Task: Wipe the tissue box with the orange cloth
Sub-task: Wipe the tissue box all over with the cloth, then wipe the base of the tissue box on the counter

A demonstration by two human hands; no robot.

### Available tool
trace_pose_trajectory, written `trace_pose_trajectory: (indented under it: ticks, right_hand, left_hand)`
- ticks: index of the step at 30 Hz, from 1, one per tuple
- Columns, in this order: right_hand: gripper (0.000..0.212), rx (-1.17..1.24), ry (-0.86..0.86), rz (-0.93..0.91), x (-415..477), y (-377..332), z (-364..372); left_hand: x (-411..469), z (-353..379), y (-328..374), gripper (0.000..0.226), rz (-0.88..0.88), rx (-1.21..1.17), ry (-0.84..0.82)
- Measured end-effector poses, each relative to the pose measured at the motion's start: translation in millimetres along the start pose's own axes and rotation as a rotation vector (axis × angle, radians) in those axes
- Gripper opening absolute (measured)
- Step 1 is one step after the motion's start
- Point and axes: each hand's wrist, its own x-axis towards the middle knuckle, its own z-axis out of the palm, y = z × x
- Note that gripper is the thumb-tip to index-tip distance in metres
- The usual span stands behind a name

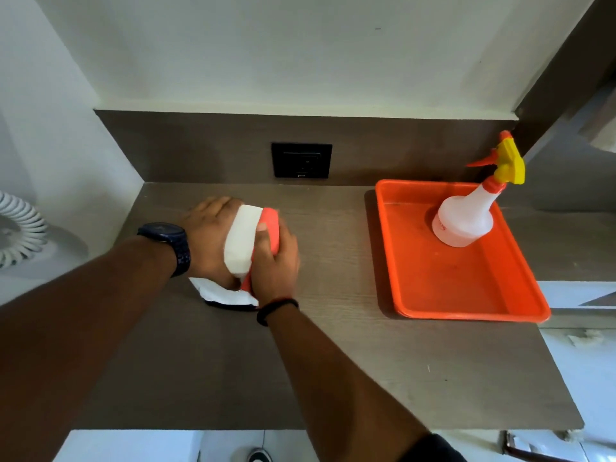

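Note:
The white tissue box (241,240) is tilted up off the brown counter (333,361), left of centre. My left hand (208,238), with a dark watch on the wrist, grips the box from its left side. My right hand (275,261) presses the orange cloth (271,225) against the box's right face. A white tissue (221,293) hangs out under the box and touches the counter. Most of the cloth is hidden under my right hand.
An orange tray (450,288) lies at the right of the counter with a white spray bottle (465,218) standing in its far part. A black wall socket (301,160) sits on the back panel. A white coiled cord (20,228) hangs at the far left.

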Motion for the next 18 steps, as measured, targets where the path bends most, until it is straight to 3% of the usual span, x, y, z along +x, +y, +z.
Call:
trace_pose_trajectory:
  ticks: [7, 14, 18]
  right_hand:
    - [0.052, -0.005, -0.016, 0.162, 19.2, -1.1, -3.4]
    - [0.038, 0.001, 0.029, 0.193, -22.3, 9.5, -5.6]
    - [0.042, 0.016, 0.030, 0.175, -39.3, 4.8, 0.6]
  left_hand:
    - [1.2, 4.8, -5.2, 0.134, -0.026, 0.033, -0.011]
    - [-5.7, 8.7, -10.0, 0.133, -0.036, 0.042, -0.002]
    - [-22.6, 9.7, -13.1, 0.134, -0.080, 0.024, 0.008]
